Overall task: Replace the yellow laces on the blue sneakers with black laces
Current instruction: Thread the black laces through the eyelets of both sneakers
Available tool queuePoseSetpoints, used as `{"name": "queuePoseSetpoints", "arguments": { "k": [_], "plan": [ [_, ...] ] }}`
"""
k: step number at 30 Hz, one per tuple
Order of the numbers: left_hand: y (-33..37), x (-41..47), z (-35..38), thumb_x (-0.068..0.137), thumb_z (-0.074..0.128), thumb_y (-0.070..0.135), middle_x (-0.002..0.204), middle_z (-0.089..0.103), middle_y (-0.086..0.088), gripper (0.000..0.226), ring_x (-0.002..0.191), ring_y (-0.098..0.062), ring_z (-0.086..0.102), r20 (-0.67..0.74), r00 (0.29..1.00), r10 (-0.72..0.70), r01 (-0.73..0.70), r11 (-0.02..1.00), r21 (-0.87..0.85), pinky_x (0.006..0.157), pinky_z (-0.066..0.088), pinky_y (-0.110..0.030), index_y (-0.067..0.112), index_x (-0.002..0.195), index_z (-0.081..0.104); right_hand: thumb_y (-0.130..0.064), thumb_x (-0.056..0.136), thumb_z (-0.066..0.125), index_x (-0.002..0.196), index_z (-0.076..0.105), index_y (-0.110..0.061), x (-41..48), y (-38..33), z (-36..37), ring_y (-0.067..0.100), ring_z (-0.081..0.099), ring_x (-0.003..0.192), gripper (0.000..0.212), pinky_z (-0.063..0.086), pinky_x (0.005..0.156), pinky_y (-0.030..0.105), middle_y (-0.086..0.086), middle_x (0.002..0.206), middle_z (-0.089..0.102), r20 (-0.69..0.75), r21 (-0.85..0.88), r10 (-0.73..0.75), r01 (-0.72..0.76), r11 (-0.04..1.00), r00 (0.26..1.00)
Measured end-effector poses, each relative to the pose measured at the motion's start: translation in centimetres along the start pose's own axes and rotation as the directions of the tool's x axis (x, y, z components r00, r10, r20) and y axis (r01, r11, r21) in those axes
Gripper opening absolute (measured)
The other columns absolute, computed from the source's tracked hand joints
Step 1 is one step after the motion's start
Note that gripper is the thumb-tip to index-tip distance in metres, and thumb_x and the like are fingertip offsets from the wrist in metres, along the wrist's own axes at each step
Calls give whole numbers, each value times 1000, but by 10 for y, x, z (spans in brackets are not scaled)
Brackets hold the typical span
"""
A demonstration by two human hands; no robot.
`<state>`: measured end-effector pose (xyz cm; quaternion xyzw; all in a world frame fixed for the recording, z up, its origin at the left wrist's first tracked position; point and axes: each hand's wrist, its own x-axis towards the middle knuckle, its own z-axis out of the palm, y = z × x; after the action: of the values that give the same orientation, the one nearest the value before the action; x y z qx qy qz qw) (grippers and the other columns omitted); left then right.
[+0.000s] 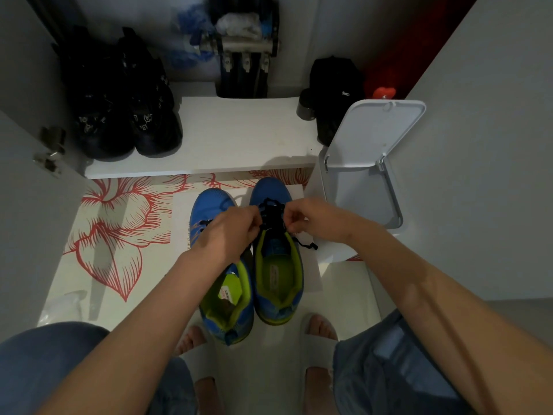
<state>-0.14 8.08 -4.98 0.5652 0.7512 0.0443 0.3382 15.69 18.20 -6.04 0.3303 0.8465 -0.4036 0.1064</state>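
Counting two blue mesh sneakers with lime-green linings (279,283), side by side on a white sheet (183,208) over red-flowered flooring (119,229), toes at its far edge. One black cord lace (270,215) threads the right-hand sneaker. Two black shoes (125,121) sit at the left end of the white shelf (239,133). Now the left hand (230,232) and right hand (311,220) both pinch that lace, fingers curled.

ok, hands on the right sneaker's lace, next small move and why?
Probably pull the black lace snug: left hand and right hand both seem to pinch it over the right sneaker, and a loose end trails beside the shoe.
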Motion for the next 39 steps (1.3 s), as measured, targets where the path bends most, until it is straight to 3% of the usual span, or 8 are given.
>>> {"name": "queuePoseSetpoints", "arguments": {
  "k": [6,11,15,19,24,32,37,39],
  "plan": [
    [1,0,0,94,52,11,104,65,-12,33,84,-25,64,57,998,-32,27,996,80,65,51,-34,5,124,40,-7,95,46,99,52,0,0,-2,1,17,48,83,10,40,72,30,6,90,53,32,2,10,-10,1000,999],
    [1,3,6,99,36,19,67,46,2,5,53,-13,46,-99,994,-49,40,994,-99,48,39,-25,15,101,36,-9,97,44,97,49,-7,-3,-8,-5,22,53,86,5,45,79,37,8,91,55,-31,61,-19,20,998,999],
    [-1,-1,7,97,45,26,97,46,-4,30,86,-13,55,-32,996,-79,76,992,-102,72,45,-19,8,120,36,-12,97,45,92,47,-14,-4,-9,-11,26,61,89,5,48,83,43,6,88,60,-76,67,-17,22,998,997],
    [2,4,8,100,36,18,69,46,3,24,53,-8,41,-131,989,-69,46,984,-173,47,33,-20,7,120,39,-13,98,42,92,44,-14,-2,-8,-8,32,61,89,6,48,81,45,14,92,60,-70,6,2,-2,1000,998],
    [-6,3,5,99,42,19,108,65,-13,34,65,-25,64,-48,997,-52,41,977,-208,40,46,-22,12,133,45,-7,90,59,102,54,-8,-7,0,-15,20,62,87,13,52,81,30,8,97,61,-33,226,71,-61,972,997],
    [-3,7,11,96,51,18,110,65,-11,28,92,-22,64,-117,980,-162,116,939,-324,73,50,-30,9,123,56,-3,84,65,98,65,2,-2,0,-7,23,60,86,15,48,76,29,14,94,65,-22,27,101,-101,995,995],
    [0,6,12,96,45,14,91,59,3,21,74,-10,59,-22,982,-186,154,868,-472,52,46,-6,13,117,48,-2,92,53,80,52,-11,-1,3,-7,29,60,78,15,50,71,33,14,88,58,-24,63,78,-76,995,997],
    [9,-4,5,101,36,28,115,57,-1,31,104,-18,56,22,993,-114,116,959,-260,83,48,-14,13,125,47,-2,94,48,81,50,-14,-2,3,-6,25,55,78,17,48,74,34,12,87,56,-16,49,77,-76,996,997]
  ]
}}
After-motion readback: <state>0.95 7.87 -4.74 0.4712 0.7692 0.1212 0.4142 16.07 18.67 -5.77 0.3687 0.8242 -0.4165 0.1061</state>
